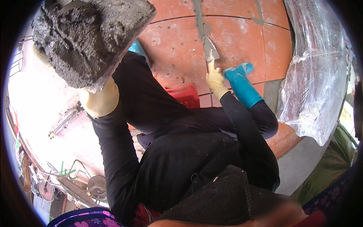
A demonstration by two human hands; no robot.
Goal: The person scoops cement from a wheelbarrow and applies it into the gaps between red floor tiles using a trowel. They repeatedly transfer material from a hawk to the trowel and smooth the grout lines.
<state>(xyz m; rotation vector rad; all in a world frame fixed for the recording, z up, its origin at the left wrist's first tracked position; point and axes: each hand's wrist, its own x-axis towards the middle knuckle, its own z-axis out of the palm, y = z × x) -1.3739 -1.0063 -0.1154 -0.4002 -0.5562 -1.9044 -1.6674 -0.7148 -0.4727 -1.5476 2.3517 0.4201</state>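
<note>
My left hand (100, 99), in a cream rubber glove, is closed under a mortar-covered board (132, 19) held up at the upper left. A thick heap of wet grey mortar (75, 38) lies on it and hides most of my fingers. My right hand (216, 80), gloved alike, grips a small trowel (211, 50), its handle mostly hidden in my fist. The trowel's metal blade points away from me and lies along a joint between orange tiles (170, 45). Grey mortar (199, 19) fills that joint beyond the blade's tip.
My teal boot (242, 85) stands on the tiles right of the trowel; another boot (139, 49) is partly hidden behind my left leg. A red plastic stool (185, 96) shows between my legs. Clear plastic sheeting (310, 75) covers something along the right. Wire-framed items (79, 178) lie lower left.
</note>
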